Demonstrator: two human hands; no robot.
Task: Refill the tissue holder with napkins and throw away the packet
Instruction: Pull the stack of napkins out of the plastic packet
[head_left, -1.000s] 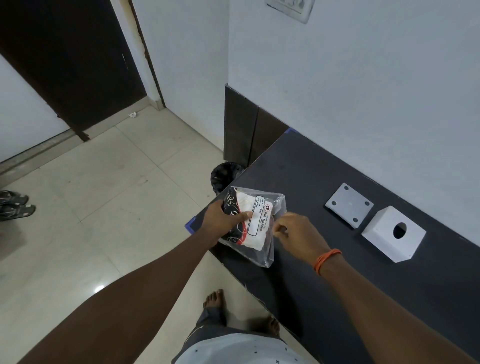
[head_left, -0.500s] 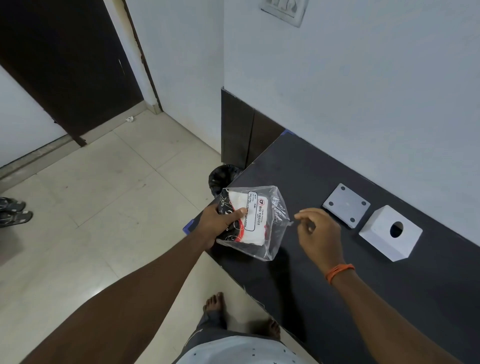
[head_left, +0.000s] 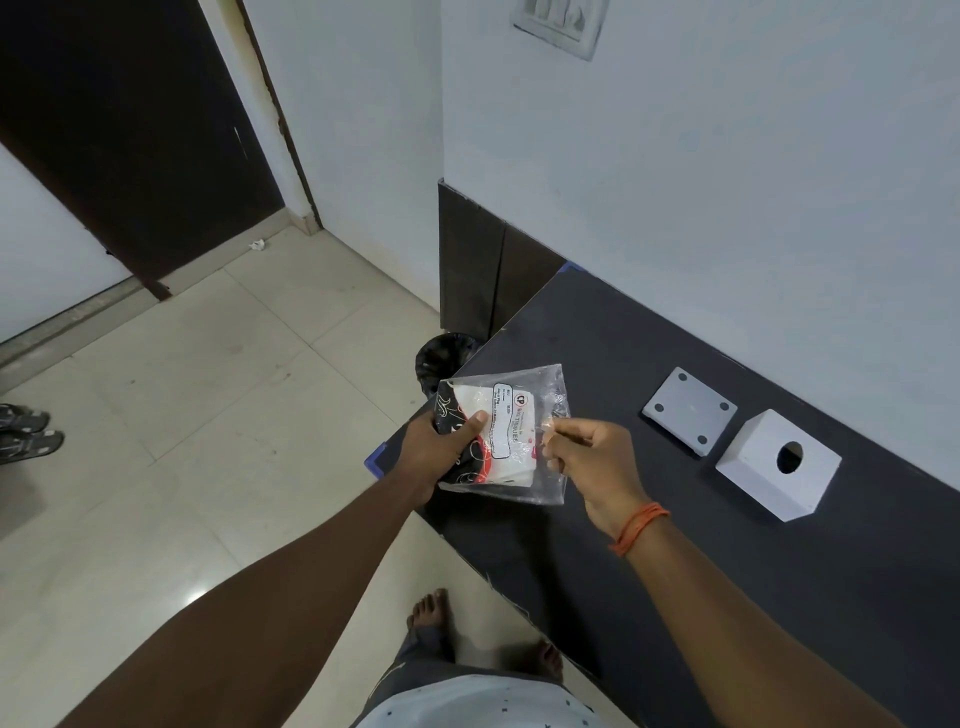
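A clear plastic napkin packet (head_left: 519, 415) with white napkins and a black, red and white print hangs above the near left corner of the dark table (head_left: 675, 545). My left hand (head_left: 441, 457) grips its left side, thumb on the label. My right hand (head_left: 592, 467) pinches the packet's right edge. The white tissue holder body (head_left: 776, 462), a cube with a round hole, lies on the table to the right. Its flat grey-white base plate (head_left: 688, 410) with several corner pads lies beside it, towards the wall.
A bin lined with a black bag (head_left: 441, 358) stands on the floor just past the table's left end. The wall runs along the table's far side. Sandals (head_left: 26, 434) sit at the far left on the tiled floor. My bare feet (head_left: 431, 618) are below the table edge.
My right hand, which had drawn away from the packet to the right half a second ago, has come back and pinched its right edge. The left hand keeps its hold.
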